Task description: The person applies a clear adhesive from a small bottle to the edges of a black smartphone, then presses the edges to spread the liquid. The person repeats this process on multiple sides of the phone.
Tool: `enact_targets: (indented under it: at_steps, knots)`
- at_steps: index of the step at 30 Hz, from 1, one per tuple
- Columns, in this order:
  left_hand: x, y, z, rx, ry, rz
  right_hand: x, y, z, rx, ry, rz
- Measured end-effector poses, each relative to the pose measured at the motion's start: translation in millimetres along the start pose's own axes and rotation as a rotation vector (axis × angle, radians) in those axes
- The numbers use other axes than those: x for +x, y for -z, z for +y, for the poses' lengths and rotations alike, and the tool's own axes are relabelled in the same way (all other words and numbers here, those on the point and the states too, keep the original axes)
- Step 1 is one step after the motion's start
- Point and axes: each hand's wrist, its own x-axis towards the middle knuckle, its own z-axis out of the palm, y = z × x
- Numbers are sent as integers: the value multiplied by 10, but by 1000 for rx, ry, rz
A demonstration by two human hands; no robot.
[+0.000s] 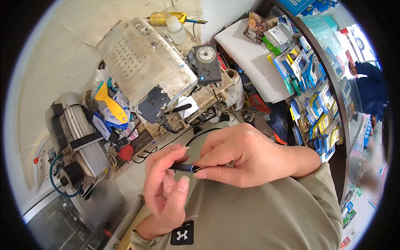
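Note:
A small, flat, dark object (184,167) with a glossy edge is held in front of my chest; its exact kind cannot be made out. My right hand (243,156) is closed on its right end, pinching it between thumb and forefinger. Around the other end, my left hand (164,185) is loosely curled, its thumb standing apart from the fingers and off the object. Whether the left fingers touch that end is hard to see. The fingertips of both hands are close together.
Ahead is a worn bench with a perforated metal box (133,56), a black dial device (207,62), a squeeze bottle (176,30) and a yellow scraper (110,102). A motor machine (79,133) stands left. Right are packaged goods (308,71), a glass counter (348,96) and another person (371,89).

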Motion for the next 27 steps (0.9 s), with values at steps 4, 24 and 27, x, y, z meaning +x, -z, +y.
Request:
enact_targets:
  at_steps: [4,24,27]
  knots:
    - [23,0,83,-36,47,13,16,-40,-101,-52,11,-16]
    - [175,139,112,-407,326,91,95,-329,-57,-171,135,123]
    - [185,150,114,-405,343,99,53,-350,-23,-142,161,163]
